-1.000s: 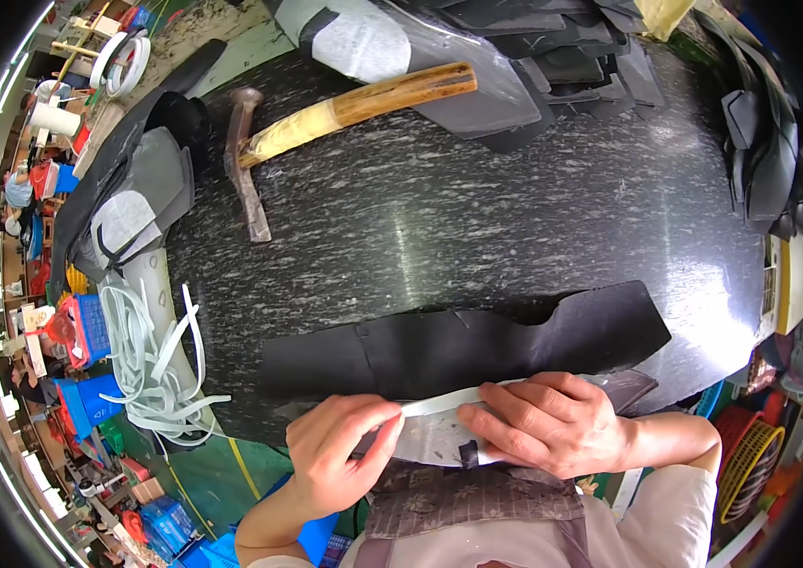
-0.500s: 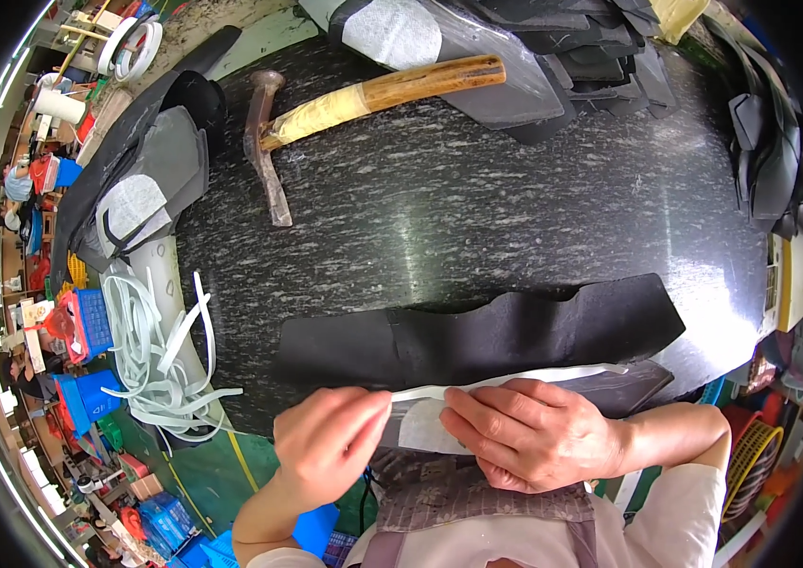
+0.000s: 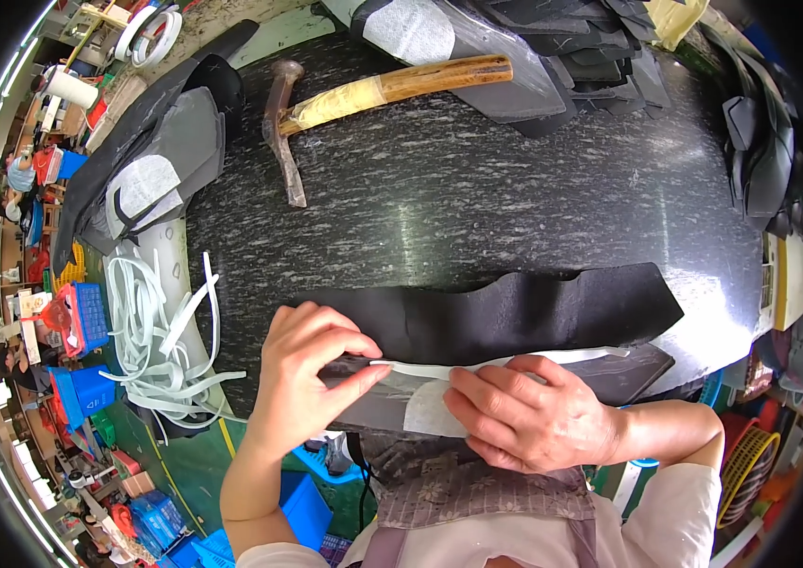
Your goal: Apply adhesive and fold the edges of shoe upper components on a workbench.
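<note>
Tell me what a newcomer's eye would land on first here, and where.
Probably the wood-handled hammer, lying toward the upper left of the dark speckled tabletop. Next, perhaps, the tangle of pale strips at the tabletop's left edge. Then the left hand and right hand, low in the picture at a thin white strip along a black sheet's near edge.

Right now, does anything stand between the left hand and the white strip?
Nothing visible does: the left hand is right at the left end of the strip. The right hand covers its middle, farther right, not in between.
</note>
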`<state>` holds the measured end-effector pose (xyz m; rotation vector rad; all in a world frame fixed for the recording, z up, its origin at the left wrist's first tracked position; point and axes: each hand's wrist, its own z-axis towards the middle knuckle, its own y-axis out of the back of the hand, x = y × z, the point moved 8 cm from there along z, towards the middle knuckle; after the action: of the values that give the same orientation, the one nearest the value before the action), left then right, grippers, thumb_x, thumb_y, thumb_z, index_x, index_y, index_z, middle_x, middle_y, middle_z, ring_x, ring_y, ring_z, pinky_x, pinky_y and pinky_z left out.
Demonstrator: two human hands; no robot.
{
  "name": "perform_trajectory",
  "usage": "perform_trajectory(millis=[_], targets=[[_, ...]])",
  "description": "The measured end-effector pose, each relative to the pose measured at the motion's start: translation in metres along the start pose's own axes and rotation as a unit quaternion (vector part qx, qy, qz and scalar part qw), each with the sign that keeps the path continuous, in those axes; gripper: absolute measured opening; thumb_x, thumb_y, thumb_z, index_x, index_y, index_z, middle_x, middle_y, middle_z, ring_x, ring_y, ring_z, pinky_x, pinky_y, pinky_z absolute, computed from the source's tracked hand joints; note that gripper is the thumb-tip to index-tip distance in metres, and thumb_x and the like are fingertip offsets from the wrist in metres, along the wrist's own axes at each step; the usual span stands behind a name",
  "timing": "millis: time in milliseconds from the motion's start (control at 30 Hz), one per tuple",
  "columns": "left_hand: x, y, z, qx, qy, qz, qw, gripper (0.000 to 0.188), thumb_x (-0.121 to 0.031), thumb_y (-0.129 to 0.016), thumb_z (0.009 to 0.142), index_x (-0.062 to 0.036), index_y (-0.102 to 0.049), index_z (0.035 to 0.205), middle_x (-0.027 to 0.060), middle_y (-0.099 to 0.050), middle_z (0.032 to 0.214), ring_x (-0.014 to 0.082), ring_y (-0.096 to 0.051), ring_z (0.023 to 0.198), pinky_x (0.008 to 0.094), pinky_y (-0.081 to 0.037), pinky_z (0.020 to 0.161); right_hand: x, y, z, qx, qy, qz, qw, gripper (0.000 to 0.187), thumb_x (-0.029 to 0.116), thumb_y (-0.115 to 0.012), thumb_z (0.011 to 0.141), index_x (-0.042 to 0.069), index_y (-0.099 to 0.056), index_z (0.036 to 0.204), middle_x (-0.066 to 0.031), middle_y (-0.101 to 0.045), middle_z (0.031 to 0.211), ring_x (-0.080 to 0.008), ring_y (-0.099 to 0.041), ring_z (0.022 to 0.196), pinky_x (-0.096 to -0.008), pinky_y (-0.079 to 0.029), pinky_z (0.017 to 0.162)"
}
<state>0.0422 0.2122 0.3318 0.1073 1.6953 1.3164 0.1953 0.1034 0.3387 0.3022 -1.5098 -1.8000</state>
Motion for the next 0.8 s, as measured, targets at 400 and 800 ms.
perform_trajectory(millis=[400, 800], targets=[[-0.114, -0.073, -0.032, 0.075, -0.333, 0.358, 0.869, 0.04, -0.018, -0.054, 0.085, 0.0078, -0.069, 0.111, 0.0192, -0.066, 0.12, 0.0332, -0.062, 0.115, 0.0385, -0.051, 0.098, 0.007, 0.013, -0.035, -0.093, -0.047, -0.004, 0.995, 0.024, 0.021, -0.073, 0.076, 0.004, -0.071, 0.094, -0.0057, -0.066, 0.104, -0.0224, -0.065, 0.1, -0.0378, -0.055, 0.092], [-0.145, -0.047, 0.038, 0.066, -0.224, 0.262, 0.936, 0.046, -0.034, -0.072, 0.085, 0.0053, -0.066, 0.108, 0.0179, -0.066, 0.112, 0.0298, -0.062, 0.107, 0.039, -0.049, 0.095, 0.018, 0.003, -0.046, 0.044, 0.001, -0.071, 0.997, 0.044, 0.022, -0.059, 0.075, -0.005, -0.068, 0.11, -0.0206, -0.063, 0.125, -0.031, -0.06, 0.119, -0.0421, -0.047, 0.109]])
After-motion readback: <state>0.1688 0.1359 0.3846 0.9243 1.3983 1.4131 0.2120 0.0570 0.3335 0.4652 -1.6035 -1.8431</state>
